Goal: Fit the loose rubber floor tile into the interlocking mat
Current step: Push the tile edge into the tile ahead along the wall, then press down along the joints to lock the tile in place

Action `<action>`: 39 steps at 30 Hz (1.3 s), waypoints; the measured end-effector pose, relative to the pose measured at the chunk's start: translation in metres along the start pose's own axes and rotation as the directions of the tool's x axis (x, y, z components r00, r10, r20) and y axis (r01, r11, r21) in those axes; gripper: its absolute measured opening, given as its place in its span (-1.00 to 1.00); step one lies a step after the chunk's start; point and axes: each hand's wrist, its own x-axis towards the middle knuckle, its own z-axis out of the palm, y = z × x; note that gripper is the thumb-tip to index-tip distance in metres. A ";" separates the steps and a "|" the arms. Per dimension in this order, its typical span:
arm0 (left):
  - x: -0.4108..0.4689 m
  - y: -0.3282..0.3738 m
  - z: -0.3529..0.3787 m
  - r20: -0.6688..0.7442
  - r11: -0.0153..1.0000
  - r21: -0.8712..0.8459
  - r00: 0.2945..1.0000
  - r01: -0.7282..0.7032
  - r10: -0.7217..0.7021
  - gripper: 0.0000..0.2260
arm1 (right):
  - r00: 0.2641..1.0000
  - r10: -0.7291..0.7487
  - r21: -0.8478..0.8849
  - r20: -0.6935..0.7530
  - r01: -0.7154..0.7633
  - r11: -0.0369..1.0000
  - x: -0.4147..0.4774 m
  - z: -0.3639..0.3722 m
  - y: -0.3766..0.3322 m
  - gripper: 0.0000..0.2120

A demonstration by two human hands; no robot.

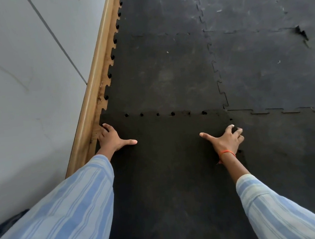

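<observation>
Rubber mat (167, 69), black and interlocking, covers the floor out to a wooden skirting (97, 73) along a grey wall (12, 76); its seams farther out look closed. Loose tile (167, 167) lies nearest the person, far edge overlapping or butted against the neighbouring tile, where a row of small dark gaps (158, 114) shows the teeth are not fully seated. Right edge of the tile sits slightly proud against the adjoining tile (291, 144). Striped sleeves reach forward. Left hand (112, 138) is on the tile's left side by the skirting, thumb splayed on top, fingers bent over the edge; grip partly closed on that edge, as far as I can tell. Right hand (227, 141) hooks its fingers over the right edge, thumb flat on top, an orange thread (226, 153) at the wrist. Judgement: step in hand is alignment. To do it well, register the far teeth first, then press down along the seam from one corner, not the middle. Risk: buckling if forced.
</observation>
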 end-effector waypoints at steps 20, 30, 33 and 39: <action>-0.081 0.086 0.099 0.102 0.743 0.341 0.808 -0.576 0.580 -0.09 | 0.994 -0.045 -0.229 -0.095 0.022 0.973 -0.041 0.013 0.088 -0.16; -0.104 0.124 0.126 0.133 0.493 0.424 0.591 -0.760 0.796 -0.27 | 0.993 -0.061 -0.256 0.097 0.084 0.963 -0.027 -0.001 0.092 -0.13; -0.124 0.143 0.143 0.186 0.413 0.405 0.516 -0.816 0.836 -0.31 | 0.999 -0.054 0.025 -0.007 0.054 0.998 -0.029 -0.023 0.103 -0.40; -0.146 0.160 0.172 0.253 0.269 0.431 0.401 -0.861 0.880 -0.38 | 0.860 0.393 0.083 -0.325 -0.389 0.918 -0.084 -0.027 0.174 -0.45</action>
